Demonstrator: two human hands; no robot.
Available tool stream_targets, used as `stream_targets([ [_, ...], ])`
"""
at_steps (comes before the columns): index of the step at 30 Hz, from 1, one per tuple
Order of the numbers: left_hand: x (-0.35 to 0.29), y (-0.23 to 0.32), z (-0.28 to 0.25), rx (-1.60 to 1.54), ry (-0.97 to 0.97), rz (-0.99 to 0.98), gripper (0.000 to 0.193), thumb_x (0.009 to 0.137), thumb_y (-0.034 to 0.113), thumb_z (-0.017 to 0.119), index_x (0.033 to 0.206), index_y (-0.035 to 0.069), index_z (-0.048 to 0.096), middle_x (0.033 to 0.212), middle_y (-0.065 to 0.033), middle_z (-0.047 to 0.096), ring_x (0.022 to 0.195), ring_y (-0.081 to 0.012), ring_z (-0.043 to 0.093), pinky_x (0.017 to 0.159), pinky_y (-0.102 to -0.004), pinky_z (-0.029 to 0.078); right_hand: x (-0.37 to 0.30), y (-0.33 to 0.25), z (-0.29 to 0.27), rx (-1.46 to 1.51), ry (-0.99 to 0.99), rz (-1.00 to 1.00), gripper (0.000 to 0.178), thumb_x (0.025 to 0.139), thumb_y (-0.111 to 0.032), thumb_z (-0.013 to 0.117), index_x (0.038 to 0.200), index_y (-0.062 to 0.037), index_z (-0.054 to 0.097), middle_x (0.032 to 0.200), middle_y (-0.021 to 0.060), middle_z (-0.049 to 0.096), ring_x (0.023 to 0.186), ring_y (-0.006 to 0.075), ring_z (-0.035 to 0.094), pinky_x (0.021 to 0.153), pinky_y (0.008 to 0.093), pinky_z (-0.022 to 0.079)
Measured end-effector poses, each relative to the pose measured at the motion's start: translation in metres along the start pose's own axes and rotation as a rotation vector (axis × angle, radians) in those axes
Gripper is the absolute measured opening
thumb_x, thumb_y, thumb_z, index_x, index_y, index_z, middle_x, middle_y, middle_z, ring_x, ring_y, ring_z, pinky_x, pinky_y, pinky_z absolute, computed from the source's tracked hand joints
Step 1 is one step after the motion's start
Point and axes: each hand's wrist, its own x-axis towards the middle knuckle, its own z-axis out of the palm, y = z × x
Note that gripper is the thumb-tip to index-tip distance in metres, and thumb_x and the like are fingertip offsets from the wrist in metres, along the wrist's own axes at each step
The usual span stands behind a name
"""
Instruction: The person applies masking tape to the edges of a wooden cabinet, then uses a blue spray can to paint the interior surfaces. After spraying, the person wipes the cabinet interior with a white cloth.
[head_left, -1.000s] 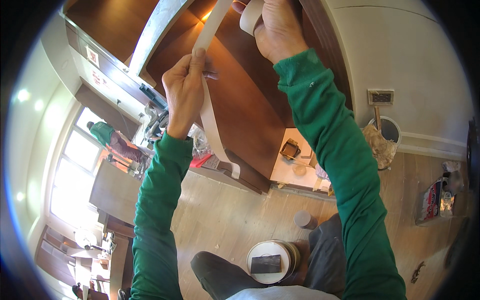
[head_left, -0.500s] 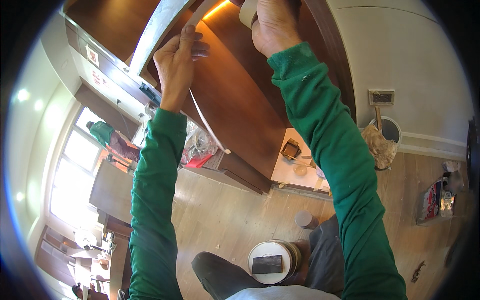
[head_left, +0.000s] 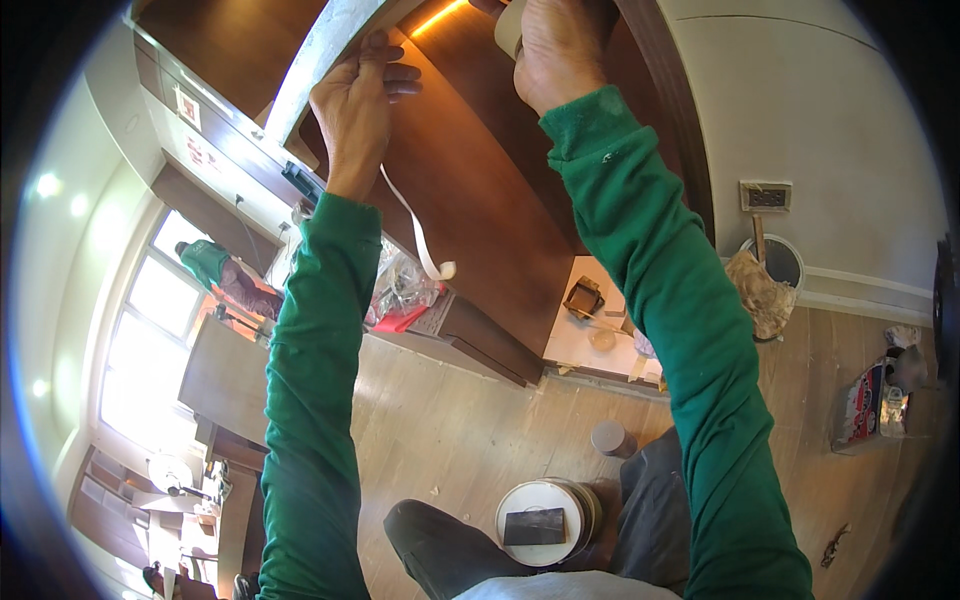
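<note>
My right hand (head_left: 560,60) grips a roll of masking tape (head_left: 508,28) at the top of the view, inside a brown wooden cabinet (head_left: 480,190). My left hand (head_left: 355,115) is at the pale curved edge (head_left: 325,55) of the cabinet, thumb and fingers pinching at the tape there; the fingertips are partly hidden. Below this hand dangles a loose strip of pale tape (head_left: 418,235), its end curled. The top of the right hand and part of the roll run out of view.
A lidded bucket (head_left: 540,500) with a dark flat block stands between my knees, near a grey cylinder (head_left: 612,438). Right of the cabinet are a bucket with a cloth (head_left: 762,285) and a box (head_left: 870,405). A person in green (head_left: 215,270) is far left.
The hanging strip has swung and curled at its end. My left hand has risen slightly along the curved edge, and my right hand with the roll has shifted a little to the right.
</note>
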Motion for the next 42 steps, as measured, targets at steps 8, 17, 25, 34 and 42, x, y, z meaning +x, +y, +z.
stream_targets([
  [8,0.002,0.003,0.005,-0.004,0.055,0.004,0.043,0.098,0.034,0.059,0.102,-0.009,0.064,0.087,-0.0148,0.068,0.062,-0.0211,0.069,0.059,-0.0300,0.056,-0.003,0.002,-0.002,0.026,-0.003,0.155,0.020,0.093,-0.022,0.066,0.105,-0.0056,0.062,0.099,0.0058,0.066,0.084,0.0175,0.065,0.075,0.0286,0.051],
  [17,-0.003,-0.016,-0.016,-0.048,0.188,-0.091,0.040,0.096,0.028,0.062,0.098,-0.011,0.064,0.081,-0.0133,0.066,0.062,-0.0205,0.068,0.060,-0.0317,0.058,-0.009,-0.005,0.016,0.202,0.063,0.057,0.014,0.097,-0.012,0.057,0.107,-0.0023,0.061,0.100,0.0083,0.066,0.088,0.0173,0.065,0.083,0.0298,0.052],
  [25,-0.007,-0.066,-0.055,0.159,0.192,-0.133,0.037,0.090,0.034,0.070,0.085,-0.002,0.074,0.062,-0.0023,0.060,0.056,-0.0083,0.051,0.055,-0.0262,0.045,-0.052,0.012,-0.007,0.029,0.008,0.196,0.028,0.090,-0.012,0.066,0.115,-0.0003,0.058,0.103,0.0104,0.064,0.093,0.0202,0.065,0.086,0.0327,0.051],
  [34,-0.017,-0.082,-0.049,0.149,0.301,0.012,0.031,0.087,0.029,0.074,0.091,-0.002,0.075,0.071,-0.0046,0.068,0.063,-0.0087,0.055,0.063,-0.0246,0.046,-0.098,0.025,-0.046,-0.156,0.153,0.362,0.017,0.089,-0.009,0.064,0.102,0.0016,0.066,0.095,0.0102,0.066,0.082,0.0205,0.069,0.071,0.0286,0.054],
  [42,-0.002,-0.074,-0.060,0.217,0.359,0.042,0.031,0.087,0.023,0.073,0.079,-0.007,0.072,0.069,-0.0087,0.070,0.061,-0.0126,0.064,0.063,-0.0263,0.051,-0.098,0.027,-0.063,-0.231,0.137,0.391,0.016,0.088,-0.009,0.065,0.100,0.0006,0.069,0.092,0.0095,0.066,0.075,0.0177,0.068,0.067,0.0274,0.054],
])
